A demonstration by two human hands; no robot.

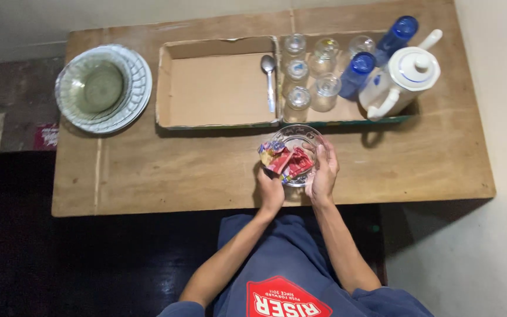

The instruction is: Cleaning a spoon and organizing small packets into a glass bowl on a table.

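Both hands, left hand and right hand, grip a clear glass bowl of red sachets over the wooden tabletop; fingers clasp its rim. The carrying step seems in hand; setting down calls for level, steady lowering.

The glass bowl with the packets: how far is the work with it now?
Already set out: drinking glasses, a spoon, two blue bottles and a white jug sit in the cardboard tray. In hand: the left hand and right hand hold the glass bowl of red packets above the table. Left: the bowl is not yet set down.
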